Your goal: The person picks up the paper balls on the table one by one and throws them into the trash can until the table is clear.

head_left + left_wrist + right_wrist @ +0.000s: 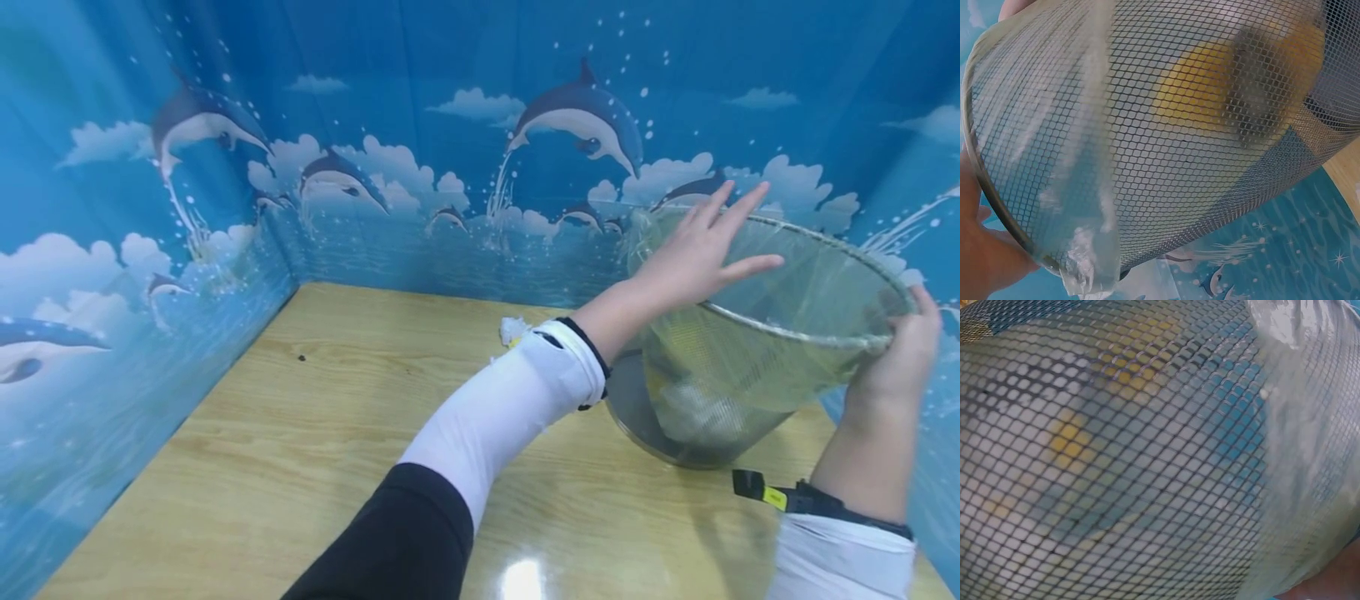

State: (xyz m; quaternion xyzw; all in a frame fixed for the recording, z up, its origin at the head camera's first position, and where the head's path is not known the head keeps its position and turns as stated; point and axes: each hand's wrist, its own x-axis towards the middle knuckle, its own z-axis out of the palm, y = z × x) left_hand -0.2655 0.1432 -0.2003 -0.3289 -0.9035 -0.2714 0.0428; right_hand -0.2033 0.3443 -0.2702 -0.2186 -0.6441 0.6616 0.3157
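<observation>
A wire mesh wastebasket (pixel 757 367) stands tilted on the right of the table, its mouth leaning right. A thin pale yellow-green plastic bag (pixel 810 258) lines it and folds over the metal rim. My left hand (pixel 697 250) is at the rim's left side with its fingers straight and spread. At the right side, my right hand (pixel 903 350) grips the rim, thumb inside and fingers outside. Through the mesh, yellow contents (pixel 1194 87) and a dark object (pixel 1257 87) show in the left wrist view. Yellow bits (pixel 1072 440) and pale shapes blur in the right wrist view.
A small white and yellow scrap (pixel 513 329) lies on the wooden table (pixel 337 417) behind my left forearm. A tiny dark speck (pixel 302 357) is further left. A blue dolphin-printed curtain (pixel 465 167) encloses the table's back and sides.
</observation>
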